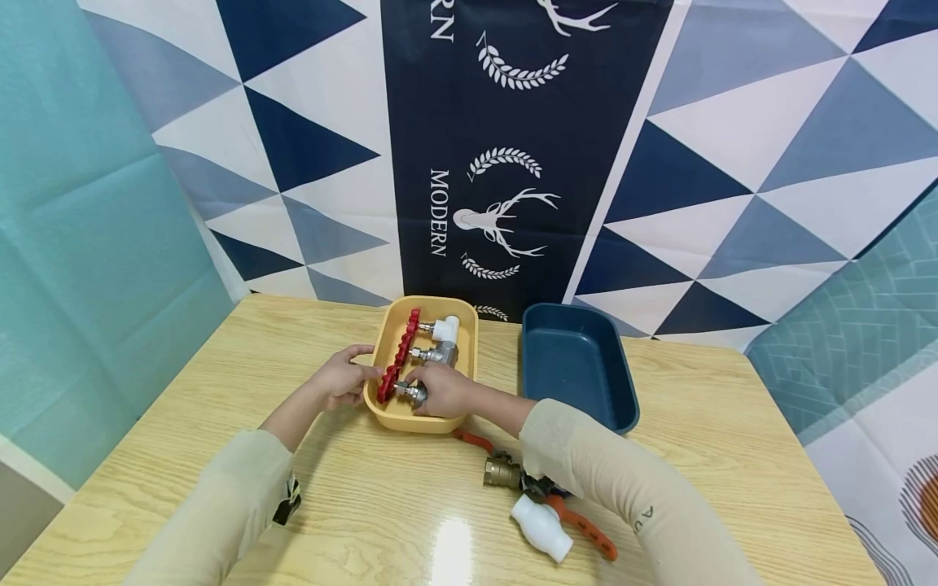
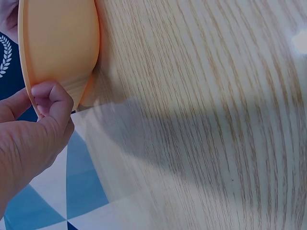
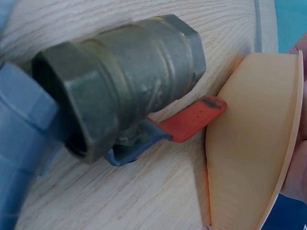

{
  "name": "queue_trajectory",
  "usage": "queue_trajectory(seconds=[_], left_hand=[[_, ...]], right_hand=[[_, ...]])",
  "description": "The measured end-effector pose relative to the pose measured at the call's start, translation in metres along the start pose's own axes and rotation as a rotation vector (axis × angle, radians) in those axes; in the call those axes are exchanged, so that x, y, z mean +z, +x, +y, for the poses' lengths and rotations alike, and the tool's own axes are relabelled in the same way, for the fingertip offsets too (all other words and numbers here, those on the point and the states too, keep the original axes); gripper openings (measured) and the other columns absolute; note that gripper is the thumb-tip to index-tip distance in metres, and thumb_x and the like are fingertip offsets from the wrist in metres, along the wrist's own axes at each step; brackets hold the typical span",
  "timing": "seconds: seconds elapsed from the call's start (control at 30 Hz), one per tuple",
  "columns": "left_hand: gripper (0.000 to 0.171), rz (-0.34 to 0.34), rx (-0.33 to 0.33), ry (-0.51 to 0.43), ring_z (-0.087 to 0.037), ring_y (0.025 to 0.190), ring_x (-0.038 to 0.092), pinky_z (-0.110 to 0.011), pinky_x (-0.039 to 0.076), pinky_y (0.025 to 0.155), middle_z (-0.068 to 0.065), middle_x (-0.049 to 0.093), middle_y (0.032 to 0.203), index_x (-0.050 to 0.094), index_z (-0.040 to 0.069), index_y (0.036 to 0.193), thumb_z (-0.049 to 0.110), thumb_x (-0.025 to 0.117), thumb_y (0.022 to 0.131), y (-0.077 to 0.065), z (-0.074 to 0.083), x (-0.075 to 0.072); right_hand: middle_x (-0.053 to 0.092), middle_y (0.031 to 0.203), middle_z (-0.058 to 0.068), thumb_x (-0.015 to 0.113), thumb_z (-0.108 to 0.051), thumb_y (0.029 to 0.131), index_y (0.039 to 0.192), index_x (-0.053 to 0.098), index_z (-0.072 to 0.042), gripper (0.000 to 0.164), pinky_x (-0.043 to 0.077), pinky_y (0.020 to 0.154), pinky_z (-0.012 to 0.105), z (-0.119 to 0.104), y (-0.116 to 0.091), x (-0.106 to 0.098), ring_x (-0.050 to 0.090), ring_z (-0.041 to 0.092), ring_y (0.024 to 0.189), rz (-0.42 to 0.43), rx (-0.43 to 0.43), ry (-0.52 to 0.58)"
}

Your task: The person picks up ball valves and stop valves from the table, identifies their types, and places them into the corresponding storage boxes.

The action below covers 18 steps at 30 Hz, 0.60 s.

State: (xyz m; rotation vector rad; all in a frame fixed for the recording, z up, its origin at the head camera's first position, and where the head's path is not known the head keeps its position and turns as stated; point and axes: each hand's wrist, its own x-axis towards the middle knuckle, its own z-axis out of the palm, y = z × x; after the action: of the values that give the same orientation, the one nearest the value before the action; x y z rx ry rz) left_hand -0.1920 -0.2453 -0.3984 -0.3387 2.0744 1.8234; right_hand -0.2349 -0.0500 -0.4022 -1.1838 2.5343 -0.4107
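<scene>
Metal valve (image 1: 414,395) held between right fingers (image 1: 427,380) in yellow tray (image 1: 414,423); left fingers (image 2: 53,93) pinch rim.

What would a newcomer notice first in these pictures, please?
Probably the red handwheels in the yellow tray, whose rim the left hand pinches while the right hand is inside, at the frontmost valve. Next, the white deer print on the dark panel behind the table, and the white valve lying near the right sleeve.

White glare spots the brightly lit tabletop (image 1: 396,488).
</scene>
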Motion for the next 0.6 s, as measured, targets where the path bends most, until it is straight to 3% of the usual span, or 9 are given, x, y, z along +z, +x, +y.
queue_trajectory(seconds=[0.27, 0.6], left_hand=[[0.060, -0.001, 0.000, 0.006, -0.008, 0.050, 0.042, -0.025, 0.037, 0.055, 0.000, 0.056, 0.066, 0.022, 0.008, 0.146, 0.009, 0.052, 0.094, -0.0011, -0.0012, -0.0004], [0.060, 0.002, -0.004, 0.006, -0.009, 0.053, 0.043, -0.025, 0.036, 0.056, -0.004, 0.059, 0.075, 0.022, 0.008, 0.146, 0.010, 0.051, 0.094, -0.0005, -0.0005, -0.0005]], right_hand=[[0.060, 0.116, 0.009, 0.077, -0.018, 0.076, 0.122, 0.060, -0.008, 0.050, 0.043, 0.096, 0.033, -0.0027, -0.0028, -0.0005, 0.054, 0.021, 0.108, -0.011, 0.016, -0.011], [0.060, 0.112, 0.009, 0.078, -0.018, 0.074, 0.121, 0.060, -0.007, 0.051, 0.045, 0.092, 0.031, -0.0020, -0.0029, -0.0010, 0.054, 0.021, 0.103, -0.005, 0.009, -0.009]])
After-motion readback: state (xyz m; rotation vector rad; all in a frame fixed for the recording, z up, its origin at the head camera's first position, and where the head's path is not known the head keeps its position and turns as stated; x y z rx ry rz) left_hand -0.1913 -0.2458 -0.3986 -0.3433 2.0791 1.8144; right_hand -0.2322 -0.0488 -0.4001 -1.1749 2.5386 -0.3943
